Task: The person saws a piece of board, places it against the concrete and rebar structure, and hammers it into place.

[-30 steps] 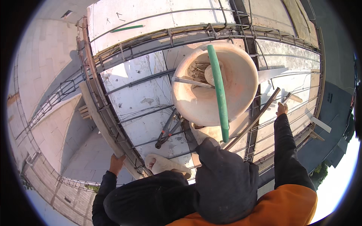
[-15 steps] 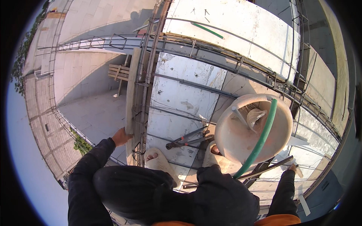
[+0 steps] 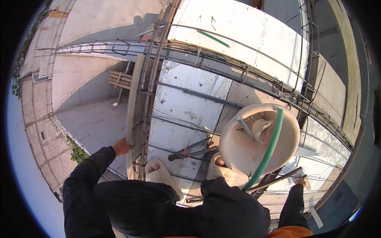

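My left hand [image 3: 122, 147] grips a pale wooden plank [image 3: 134, 103] along the left of the rebar. My right hand [image 3: 300, 181], at the lower right, has its fingers closed near some small wooden pieces; what it holds is unclear. Between them, by my sandalled feet, a large dusty tub [image 3: 238, 142] holds a pale bar [image 3: 244, 124] and a pale lump [image 3: 262, 129], with a green tube [image 3: 266, 158] lying across it. Bolt cutters [image 3: 186, 151] lie on the white panel [image 3: 174, 103] left of the tub. A dark bar [image 3: 278, 178] angles toward my right hand.
Rebar cages [image 3: 246, 71] cross the panels. Beyond the plank is a drop to a lower level [image 3: 91, 123] with a wooden prop [image 3: 119, 81]. An upper panel [image 3: 246, 31] carries a green stick [image 3: 213, 38] and nails. A sheer edge is at the far right.
Since a second ago the view has swung, so the tub now sits lower and further right and more of the drop shows. Both hands stay in much the same places on their surroundings.
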`<state>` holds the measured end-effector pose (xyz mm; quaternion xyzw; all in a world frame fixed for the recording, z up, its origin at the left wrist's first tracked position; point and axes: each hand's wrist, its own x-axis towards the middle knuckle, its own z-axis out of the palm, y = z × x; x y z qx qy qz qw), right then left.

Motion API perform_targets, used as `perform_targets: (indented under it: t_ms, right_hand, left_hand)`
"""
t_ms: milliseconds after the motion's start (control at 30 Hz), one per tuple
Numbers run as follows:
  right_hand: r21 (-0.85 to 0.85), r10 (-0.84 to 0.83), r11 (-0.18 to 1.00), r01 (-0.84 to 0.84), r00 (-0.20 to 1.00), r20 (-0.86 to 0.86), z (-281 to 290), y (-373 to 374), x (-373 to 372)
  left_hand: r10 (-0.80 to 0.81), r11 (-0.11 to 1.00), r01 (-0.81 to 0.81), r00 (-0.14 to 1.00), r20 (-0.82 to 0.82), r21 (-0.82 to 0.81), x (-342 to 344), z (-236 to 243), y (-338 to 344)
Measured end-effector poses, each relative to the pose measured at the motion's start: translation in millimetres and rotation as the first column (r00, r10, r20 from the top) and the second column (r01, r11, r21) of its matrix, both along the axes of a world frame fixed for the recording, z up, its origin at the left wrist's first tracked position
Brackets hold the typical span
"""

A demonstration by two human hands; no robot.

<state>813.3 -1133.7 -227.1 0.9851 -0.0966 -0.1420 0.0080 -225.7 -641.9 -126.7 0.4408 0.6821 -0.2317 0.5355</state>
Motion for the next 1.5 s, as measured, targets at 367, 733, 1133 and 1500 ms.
perform_targets:
  t_ms: [367, 733, 1133, 1500]
  right_hand:
    - [-0.297, 0.481, 0.87, -0.394, 0.813, 0.33, 168, 52, -44]
    - [-0.039, 0.54, 0.841, -0.539, 0.838, 0.077, 528, 309, -245]
    - [0.283, 0.955, 0.06, -0.957, -0.027, -0.295, 645, 636, -503]
    - [0.358, 0.831, -0.424, -0.832, -0.514, -0.211, 531, 724, -743]
  left_hand:
    - [0.062, 0.973, -0.11, 0.972, 0.226, 0.204, 4, 3, -13]
    - [0.103, 0.882, -0.266, 0.915, 0.391, 0.39, -20, -13, -55]
    - [0.206, 0.786, -0.411, 0.878, 0.432, 0.461, -26, -18, -62]
    - [0.301, 0.716, -0.515, 0.837, 0.457, 0.471, -13, -20, -70]
